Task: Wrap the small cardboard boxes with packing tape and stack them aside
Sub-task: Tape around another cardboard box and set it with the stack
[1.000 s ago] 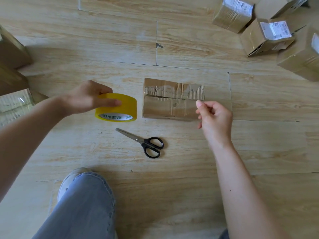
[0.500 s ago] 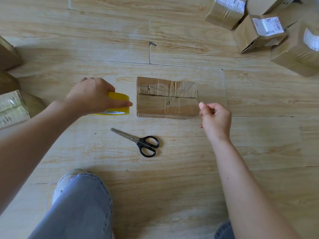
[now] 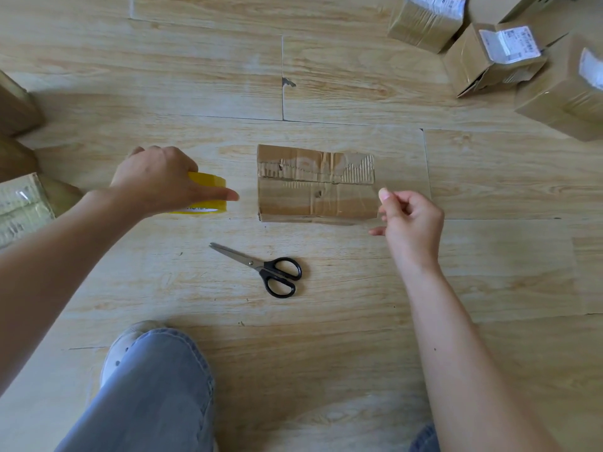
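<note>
Torn matt corrugated cardboard box point(image 3: 316, 184), glossy yellow tape roll point(image 3: 208, 190), wood-grain floor point(image 3: 326, 337).

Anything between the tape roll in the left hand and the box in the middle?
Nothing visible. The left hand holds the yellow tape roll just left of the cardboard box, with bare floor between them. The scissors lie nearer the person, outside that gap.

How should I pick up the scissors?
Take the scissors by the black loop handles, coming from the right, near the right hand. They lie flat and shut, with the pointed blades aimed up-left toward the tape roll.
</note>
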`<state>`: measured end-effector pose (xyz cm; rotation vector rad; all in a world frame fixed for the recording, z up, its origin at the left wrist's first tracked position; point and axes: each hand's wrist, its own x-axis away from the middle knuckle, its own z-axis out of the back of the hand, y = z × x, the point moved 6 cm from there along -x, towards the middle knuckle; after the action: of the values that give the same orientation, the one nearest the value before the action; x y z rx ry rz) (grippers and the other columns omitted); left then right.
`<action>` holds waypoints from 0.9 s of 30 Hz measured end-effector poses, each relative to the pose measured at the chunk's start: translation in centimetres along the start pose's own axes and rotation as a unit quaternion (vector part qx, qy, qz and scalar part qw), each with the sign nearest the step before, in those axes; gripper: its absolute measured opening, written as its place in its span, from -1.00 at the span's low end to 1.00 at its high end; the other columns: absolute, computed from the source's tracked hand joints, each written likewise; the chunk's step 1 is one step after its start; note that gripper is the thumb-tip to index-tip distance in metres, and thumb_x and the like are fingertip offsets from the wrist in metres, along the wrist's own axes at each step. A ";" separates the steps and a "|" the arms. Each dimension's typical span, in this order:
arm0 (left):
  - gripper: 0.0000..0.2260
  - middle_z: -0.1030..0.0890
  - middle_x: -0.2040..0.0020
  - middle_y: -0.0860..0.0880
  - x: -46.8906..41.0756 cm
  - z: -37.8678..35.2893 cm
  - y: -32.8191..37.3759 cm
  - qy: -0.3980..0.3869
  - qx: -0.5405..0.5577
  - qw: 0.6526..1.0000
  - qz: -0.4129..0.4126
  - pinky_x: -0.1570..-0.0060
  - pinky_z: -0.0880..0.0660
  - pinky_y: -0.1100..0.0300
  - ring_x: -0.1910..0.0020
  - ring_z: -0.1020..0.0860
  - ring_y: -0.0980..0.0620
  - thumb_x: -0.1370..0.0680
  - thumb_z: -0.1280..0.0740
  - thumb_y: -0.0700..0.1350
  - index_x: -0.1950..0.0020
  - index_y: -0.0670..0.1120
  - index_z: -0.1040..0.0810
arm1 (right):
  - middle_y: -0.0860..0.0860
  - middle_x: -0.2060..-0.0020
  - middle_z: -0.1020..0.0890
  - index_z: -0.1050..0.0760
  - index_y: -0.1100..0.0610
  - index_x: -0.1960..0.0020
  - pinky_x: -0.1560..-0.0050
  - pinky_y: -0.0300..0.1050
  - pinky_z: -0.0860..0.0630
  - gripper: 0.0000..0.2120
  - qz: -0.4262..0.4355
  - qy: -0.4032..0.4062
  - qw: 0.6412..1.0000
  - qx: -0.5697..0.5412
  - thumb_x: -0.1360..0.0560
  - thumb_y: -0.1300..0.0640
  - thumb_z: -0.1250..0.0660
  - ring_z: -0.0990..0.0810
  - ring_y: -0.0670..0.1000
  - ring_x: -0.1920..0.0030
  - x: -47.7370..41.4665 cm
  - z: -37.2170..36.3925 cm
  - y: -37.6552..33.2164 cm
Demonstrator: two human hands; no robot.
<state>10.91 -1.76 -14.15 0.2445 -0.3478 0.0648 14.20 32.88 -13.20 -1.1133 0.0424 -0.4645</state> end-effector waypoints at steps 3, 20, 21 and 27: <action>-0.39 -0.44 0.42 0.01 -0.2 0.2 0.7 0.012 0.004 1.000 -0.016 0.15 -0.28 0.10 0.23 -0.42 -0.09 -0.13 -0.19 0.60 0.45 0.03 -0.38 | 0.01 0.34 -0.54 -0.52 0.13 0.22 0.41 -0.09 -0.62 -0.83 -0.015 0.007 1.000 -0.009 -0.56 0.17 -0.36 -0.55 -0.17 0.48 -0.5 0.4 0.7; -0.37 -0.36 0.39 0.04 -0.7 -1.3 2.0 -0.022 -0.017 1.000 -0.005 0.11 -0.36 0.05 0.09 -0.37 -0.13 -0.10 -0.12 0.63 0.39 0.05 -0.30 | 0.06 0.14 -0.60 -0.53 0.22 -0.02 0.06 -0.21 -0.47 -0.82 -0.067 0.009 0.997 0.035 -0.59 0.10 -0.31 -0.56 0.01 0.10 -1.7 -0.8 3.4; -0.38 -0.37 0.40 0.03 -0.7 -1.5 2.0 -0.023 -0.019 1.000 -0.005 0.08 -0.36 0.05 0.12 -0.37 -0.12 -0.10 -0.11 0.62 0.39 0.06 -0.30 | 0.04 0.17 -0.59 -0.52 0.22 -0.01 0.09 -0.20 -0.46 -0.83 -0.084 0.010 0.996 0.025 -0.59 0.11 -0.29 -0.55 0.01 0.12 -1.6 -1.1 3.6; -0.34 -0.36 0.40 0.05 -0.7 -1.8 2.4 -0.024 -0.028 0.999 -0.006 -0.03 -0.35 0.02 0.22 -0.37 -0.06 -0.15 -0.10 0.60 0.27 0.01 -0.40 | -0.02 0.15 -0.51 -0.41 0.04 0.11 0.25 -0.21 -0.33 -0.86 -0.176 0.024 0.983 -0.046 -0.62 0.06 -0.20 -0.47 -0.07 0.20 -1.0 -2.4 4.4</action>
<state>10.60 0.97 -15.49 0.1929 -0.3949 0.0377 14.20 32.77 -18.32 -1.2053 -0.0924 -0.8120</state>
